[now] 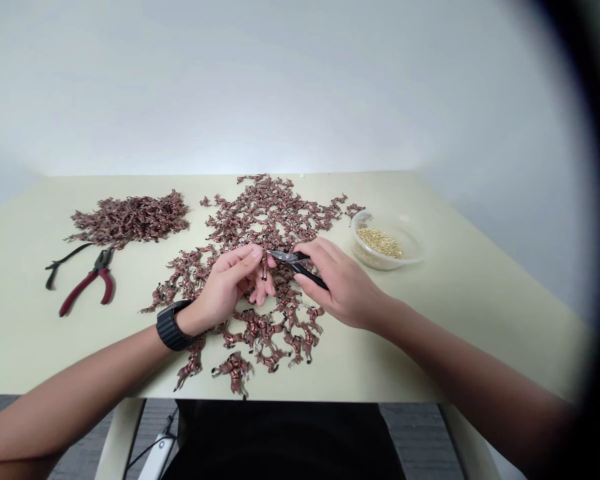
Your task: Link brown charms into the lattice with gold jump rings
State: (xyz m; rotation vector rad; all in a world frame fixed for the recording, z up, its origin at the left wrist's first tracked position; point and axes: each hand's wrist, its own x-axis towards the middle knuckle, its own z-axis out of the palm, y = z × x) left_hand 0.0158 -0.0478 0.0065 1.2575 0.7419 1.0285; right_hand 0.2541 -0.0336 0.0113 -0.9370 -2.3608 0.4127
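My left hand pinches a small brown figurine, shaped like a horse as far as I can see, between thumb and fingers; much of it is hidden. Black-handled pliers are gripped in my right hand, and their pointed metal jaws reach the figurine at the left fingertips. Whether the jaws hold a small part there is too small to tell. Beneath both hands spreads a wide scatter of similar brown figurines, with several lying near the table's front edge.
A denser heap of brown figurines lies at the left. In front of it are red-handled pliers and a black strap-like item. To the right stands a clear round tub with small gold pieces on the pale table.
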